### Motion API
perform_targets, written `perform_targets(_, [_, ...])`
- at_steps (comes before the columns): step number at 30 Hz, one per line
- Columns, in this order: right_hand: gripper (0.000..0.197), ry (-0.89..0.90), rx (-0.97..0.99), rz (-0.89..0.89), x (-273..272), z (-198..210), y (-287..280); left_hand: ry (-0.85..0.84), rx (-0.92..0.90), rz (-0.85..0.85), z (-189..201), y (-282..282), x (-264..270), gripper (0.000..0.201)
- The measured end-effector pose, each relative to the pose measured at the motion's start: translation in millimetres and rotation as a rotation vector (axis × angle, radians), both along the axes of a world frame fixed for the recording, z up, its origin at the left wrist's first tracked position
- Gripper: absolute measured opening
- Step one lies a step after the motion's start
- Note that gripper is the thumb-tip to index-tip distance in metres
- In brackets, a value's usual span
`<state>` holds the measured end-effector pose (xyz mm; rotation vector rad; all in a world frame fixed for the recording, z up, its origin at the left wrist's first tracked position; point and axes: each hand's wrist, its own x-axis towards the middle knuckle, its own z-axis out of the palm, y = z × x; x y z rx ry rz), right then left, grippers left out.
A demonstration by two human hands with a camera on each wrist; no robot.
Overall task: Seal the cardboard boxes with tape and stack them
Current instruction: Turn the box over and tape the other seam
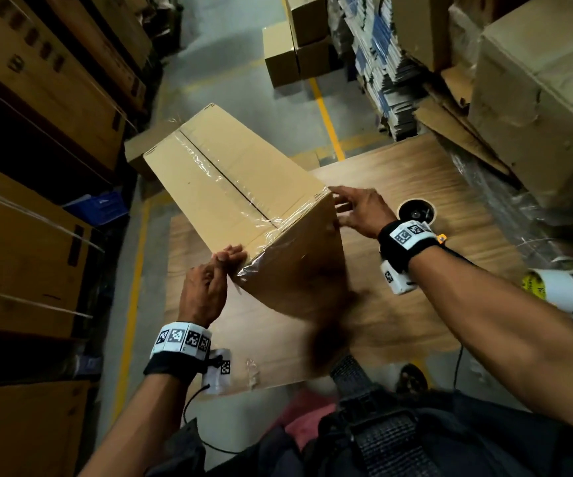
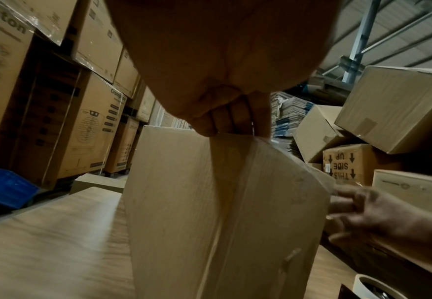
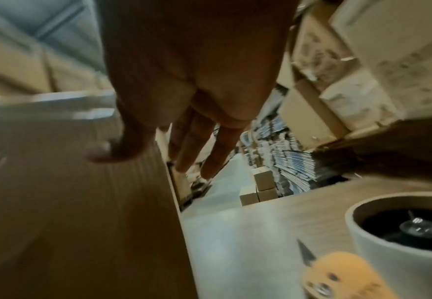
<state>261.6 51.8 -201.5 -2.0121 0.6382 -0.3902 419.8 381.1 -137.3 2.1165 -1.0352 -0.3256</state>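
Observation:
A cardboard box [image 1: 240, 187] stands tilted on the wooden table [image 1: 450, 280], with clear tape along its top seam and over its near end. My left hand [image 1: 228, 258] grips the near left corner, fingers curled over the edge; the left wrist view shows that hand [image 2: 233, 125] hooked on the box [image 2: 210, 212]. My right hand [image 1: 341, 210] lies at the right corner with fingers spread and straight. In the blurred right wrist view its thumb presses the box [image 3: 81, 222] face while that hand's [image 3: 158, 157] fingers reach past the edge.
A tape roll [image 1: 415, 211] stands on the table just right of my right hand, also seen in the right wrist view as a tape roll [image 3: 402, 232] beside an orange-handled cutter [image 3: 338, 273]. Small boxes [image 1: 298, 46] are stacked on the floor ahead. Big cartons [image 1: 37, 132] line the left aisle.

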Motion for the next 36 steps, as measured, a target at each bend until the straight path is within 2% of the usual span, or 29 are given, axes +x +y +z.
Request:
perform_targets(1, [0.104, 0.069, -0.072, 0.046, -2, -3, 3, 0.016, -0.014, 0.009, 0, 2, 4, 0.061])
perform_targets(2, [0.12, 0.101, -0.159, 0.055, -3, -5, 7, 0.026, -0.03, 0.012, 2, 3, 8, 0.058])
perform_targets(3, [0.123, 0.086, -0.241, 0.053, -1, -5, 12, 0.018, -0.035, 0.006, 4, 4, 12, 0.056])
perform_targets(7, [0.083, -0.068, -0.517, 0.12, 27, 11, 41, -0.104, 0.059, -0.09, 12, 13, 29, 0.028])
perform_targets(10, [0.065, -0.042, -0.586, 0.111, 37, 7, 48, -0.183, 0.264, -0.212, 20, 14, 40, 0.068])
perform_targets(12, [0.061, -0.056, -0.63, 0.121, 33, 1, 47, -0.255, 0.4, -0.279, 23, 15, 46, 0.079])
perform_targets(13, [0.063, -0.044, -0.676, 0.137, 30, -1, 45, -0.297, 0.425, -0.299, 21, 15, 48, 0.079])
perform_targets(15, [0.084, 0.03, -0.765, 0.179, 24, 1, 42, -0.335, 0.422, -0.293, 16, 13, 50, 0.082])
perform_targets(19, [0.115, 0.227, -0.865, 0.184, 22, 16, 51, -0.402, 0.305, -0.224, 7, 11, 50, 0.073])
perform_targets(22, [0.101, 0.176, -0.947, 0.151, 34, 29, 75, -0.419, 0.282, -0.198, 7, 10, 49, 0.066])
perform_targets(24, [0.092, 0.128, -0.962, 0.205, 46, 30, 96, -0.402, 0.303, -0.208, 8, 9, 49, 0.065])
perform_targets(30, [0.078, 0.104, -1.032, 0.266, 57, 12, 127, -0.434, 0.29, -0.229, 11, 15, 49, 0.064])
perform_targets(31, [0.08, 0.1, -1.05, 0.277, 55, 12, 125, -0.449, 0.28, -0.236, 11, 17, 48, 0.064])
perform_targets(34, [0.106, 0.219, -1.042, 0.36, 51, 19, 121, -0.476, 0.243, -0.265, 6, 21, 44, 0.063])
perform_targets(36, [0.104, 0.278, -0.999, 0.342, 52, 26, 127, -0.461, 0.226, -0.265, -1, 24, 45, 0.064])
